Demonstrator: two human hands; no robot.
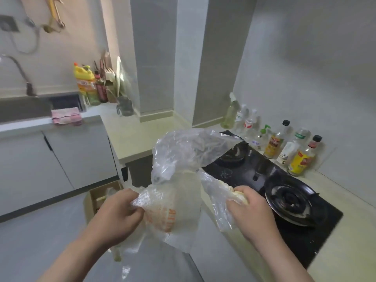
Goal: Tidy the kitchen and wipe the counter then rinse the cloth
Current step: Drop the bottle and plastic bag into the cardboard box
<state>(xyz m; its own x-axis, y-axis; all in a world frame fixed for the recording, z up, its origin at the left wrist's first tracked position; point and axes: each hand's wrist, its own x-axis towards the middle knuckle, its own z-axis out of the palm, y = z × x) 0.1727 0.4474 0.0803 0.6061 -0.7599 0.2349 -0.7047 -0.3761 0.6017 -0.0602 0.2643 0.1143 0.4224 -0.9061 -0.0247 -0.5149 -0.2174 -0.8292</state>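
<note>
Beside stove (289, 233), bag (175, 200), orange print illegible

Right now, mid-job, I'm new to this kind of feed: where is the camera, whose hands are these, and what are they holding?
There is no machine here. One wide camera sits on a person's head, looking forward and down, so both arms entering from below are that person's own. The left hand pinches a thin plastic bag with orange print; the right hand grips clear plastic that billows up above the hands. At right lies a black gas hob with a row of bottles behind it. The pale counter runs back to a sink, where a pink cloth lies on the front rim. A cardboard box stands on the floor.
</note>
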